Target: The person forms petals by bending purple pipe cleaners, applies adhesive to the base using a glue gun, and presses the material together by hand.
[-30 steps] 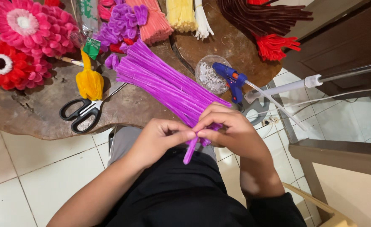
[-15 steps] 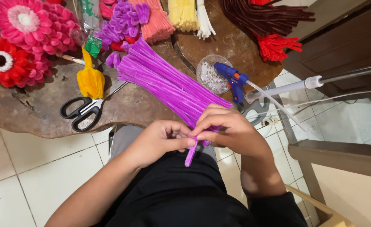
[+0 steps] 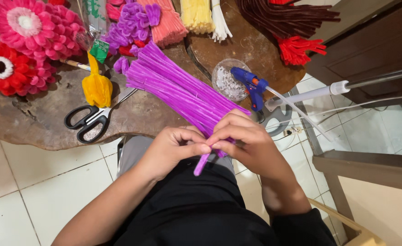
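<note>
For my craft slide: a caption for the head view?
Both hands pinch a purple pipe cleaner beside scissors and a glue gun.

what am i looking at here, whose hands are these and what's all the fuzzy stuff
There is no machine: this is one picture from a camera worn on a person's head, looking down at their own two bare hands and lap. The left hand and right hand meet fingertip to fingertip and pinch a purple fuzzy craft stem, whose end sticks out below the fingers. It sits at the near end of a big bundle of purple stems lying across a brown wooden table. Also on the table are black scissors, a yellow fuzzy piece, pink and red finished flowers, a blue glue gun, a clear dish, and more stems in salmon, yellow, white, red and dark brown.
</note>
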